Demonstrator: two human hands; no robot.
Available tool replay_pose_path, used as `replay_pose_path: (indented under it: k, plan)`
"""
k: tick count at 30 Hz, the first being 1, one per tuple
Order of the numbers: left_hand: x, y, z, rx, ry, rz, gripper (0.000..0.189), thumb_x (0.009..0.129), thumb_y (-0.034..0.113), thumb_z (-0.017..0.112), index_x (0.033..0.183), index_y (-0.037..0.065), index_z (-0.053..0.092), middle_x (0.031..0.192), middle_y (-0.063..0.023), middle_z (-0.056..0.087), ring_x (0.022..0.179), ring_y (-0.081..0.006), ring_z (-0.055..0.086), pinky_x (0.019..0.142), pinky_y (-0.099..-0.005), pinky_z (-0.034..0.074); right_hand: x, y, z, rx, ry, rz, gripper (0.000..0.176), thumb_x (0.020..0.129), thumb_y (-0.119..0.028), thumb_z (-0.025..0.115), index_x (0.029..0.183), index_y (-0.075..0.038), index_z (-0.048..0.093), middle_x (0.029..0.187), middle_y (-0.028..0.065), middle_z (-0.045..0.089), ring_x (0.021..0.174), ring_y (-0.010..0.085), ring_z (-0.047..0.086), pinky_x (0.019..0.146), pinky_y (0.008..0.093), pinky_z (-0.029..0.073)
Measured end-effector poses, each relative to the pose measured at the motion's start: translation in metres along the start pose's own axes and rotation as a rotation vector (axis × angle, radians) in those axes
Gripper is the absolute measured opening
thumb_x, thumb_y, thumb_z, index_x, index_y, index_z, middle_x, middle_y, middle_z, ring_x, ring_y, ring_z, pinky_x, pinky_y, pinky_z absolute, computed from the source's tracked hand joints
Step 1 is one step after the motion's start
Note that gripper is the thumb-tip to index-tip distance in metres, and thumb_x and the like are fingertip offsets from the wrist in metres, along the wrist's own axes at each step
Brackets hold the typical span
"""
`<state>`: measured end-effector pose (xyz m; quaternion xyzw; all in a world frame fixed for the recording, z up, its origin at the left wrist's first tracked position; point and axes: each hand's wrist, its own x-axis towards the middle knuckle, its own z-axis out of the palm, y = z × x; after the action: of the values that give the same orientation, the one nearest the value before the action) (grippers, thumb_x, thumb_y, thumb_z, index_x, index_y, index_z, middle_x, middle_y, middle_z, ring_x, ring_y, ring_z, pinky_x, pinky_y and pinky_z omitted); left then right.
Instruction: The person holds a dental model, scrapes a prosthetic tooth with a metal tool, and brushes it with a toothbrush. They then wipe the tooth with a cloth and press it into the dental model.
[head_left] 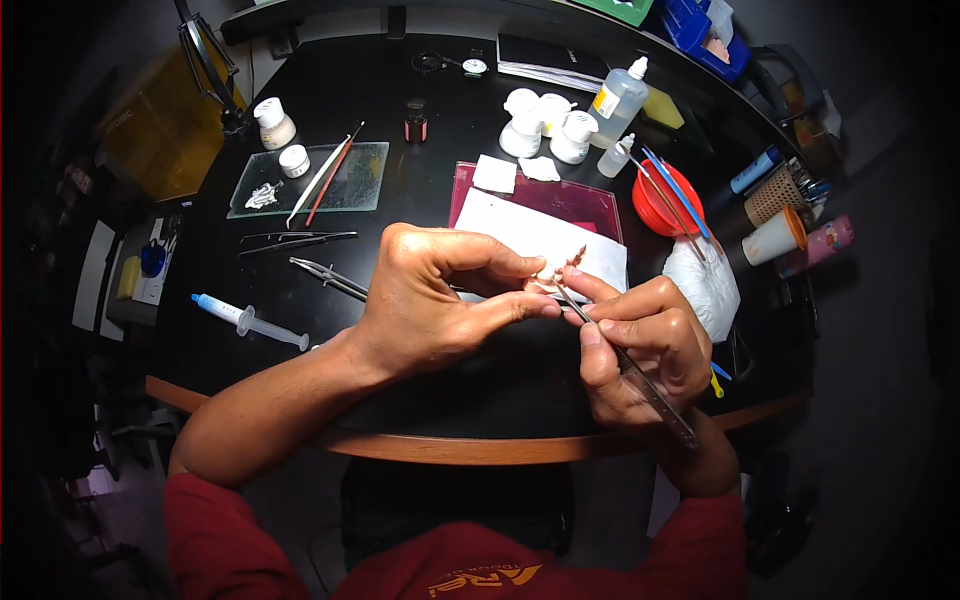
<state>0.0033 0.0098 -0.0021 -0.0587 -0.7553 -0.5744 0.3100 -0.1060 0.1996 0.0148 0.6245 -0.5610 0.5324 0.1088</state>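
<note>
The left hand point(440, 300) is closed in a pinch: thumb and forefinger meet on a small white piece point(556, 268), which is held up over the desk point(470, 395) rather than lying on it. The right hand point(645, 345) is closed around a thin metal instrument point(655, 398). Its tip touches the piece just below the left grip, and its shaft runs back across the right fingers toward the desk's near edge.

Directly beyond the two grips lies a white sheet point(520, 235) on a red mat point(570, 195). Beside the right grip, on its outer side, sits a white crumpled wad point(705, 285), close to the knuckles. A red bowl point(655, 205) with brushes across it lies further beyond.

On the outer side of the left grip, a pair of tweezers point(325, 275) points in toward the wrist. A second pair point(295, 238) lies past it, and a syringe point(250, 322) lies well apart, near the forearm.

Between both grips and the curved wooden rim point(450, 447) the dark desktop is bare. Both wrists cross that rim, and the instrument's back end reaches about to it.
</note>
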Motion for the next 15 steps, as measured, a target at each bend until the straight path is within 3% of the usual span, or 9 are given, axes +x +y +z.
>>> replay_pose_path:
  k: [5, 15]
  plan:
    - [0.0000, 0.0004, -0.0010, 0.010, -0.011, -0.002, 0.027, 0.077, 0.008, 0.091, 0.096, -0.005, 0.078, 0.087, -0.0159, 0.078, 0.079, -0.0174, 0.077, 0.073, -0.0265, 0.060, -0.0011, 0.0011, 0.0013, 0.014, 0.011, 0.004, 0.017, 0.082, 0.010, 0.069, 0.092, 0.004, 0.057, 0.088, 0.0179, 0.064, 0.084, 0.0284, 0.075, 0.085, 0.0437, 0.066]
    - [-0.0014, -0.0015, -0.0005, 0.004, -0.012, 0.000, 0.025, 0.078, 0.007, 0.090, 0.096, -0.005, 0.078, 0.088, -0.0161, 0.078, 0.080, -0.0179, 0.077, 0.074, -0.0266, 0.060, -0.0001, 0.0002, 0.0009, -0.023, -0.007, 0.018, 0.017, 0.081, 0.011, 0.070, 0.090, 0.003, 0.057, 0.086, 0.0172, 0.065, 0.085, 0.0291, 0.075, 0.084, 0.0429, 0.067]
